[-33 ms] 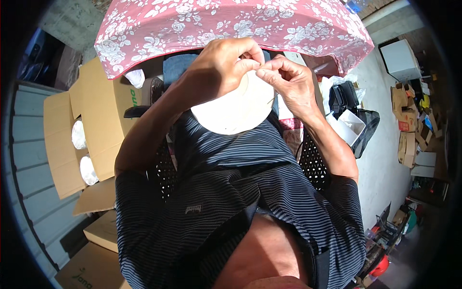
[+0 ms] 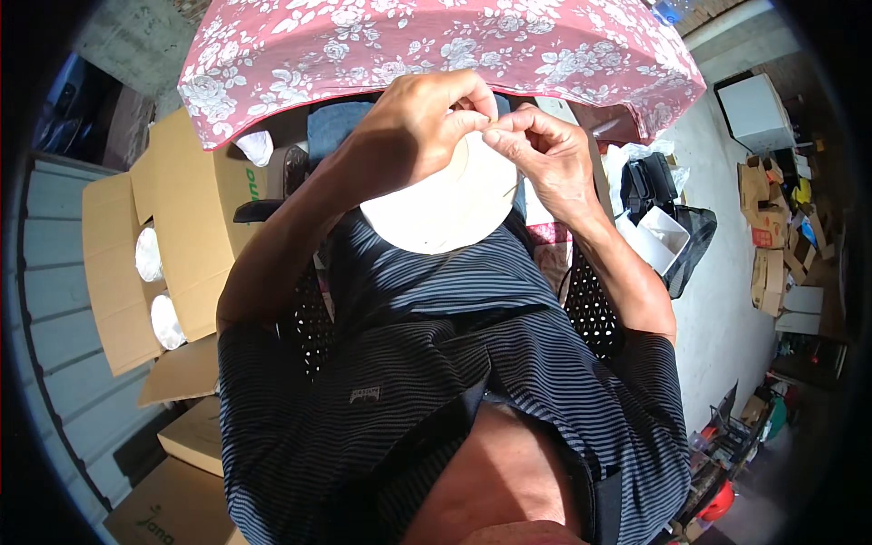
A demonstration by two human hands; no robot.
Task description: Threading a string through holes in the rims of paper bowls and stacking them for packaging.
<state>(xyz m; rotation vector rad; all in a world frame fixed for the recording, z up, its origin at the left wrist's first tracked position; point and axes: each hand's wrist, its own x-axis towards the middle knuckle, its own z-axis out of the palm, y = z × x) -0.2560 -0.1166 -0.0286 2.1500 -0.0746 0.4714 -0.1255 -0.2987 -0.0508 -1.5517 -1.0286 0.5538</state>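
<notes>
In bright sun, a round white disc (image 2: 445, 211) rests on my lap, its surface washed out by glare. A few thin dark strands or marks show on it. Above its far part, my left hand (image 2: 434, 113) pinches with thumb and forefinger. My right hand (image 2: 548, 150) meets it there, thumb and forefinger likewise pressed together, the other fingers curled. Both pinches nearly touch at one spot. Whatever lies between the fingertips is too small to make out. Part of the disc is hidden behind my left hand and wrist.
Just beyond my hands hangs a pink cloth (image 2: 436, 45) with white flowers, over a table. At left stands an open cardboard box (image 2: 195, 227) with round white things in it. A white bin (image 2: 656, 241) and black bags sit on the floor at right; farther right lies piled cardboard (image 2: 770, 218).
</notes>
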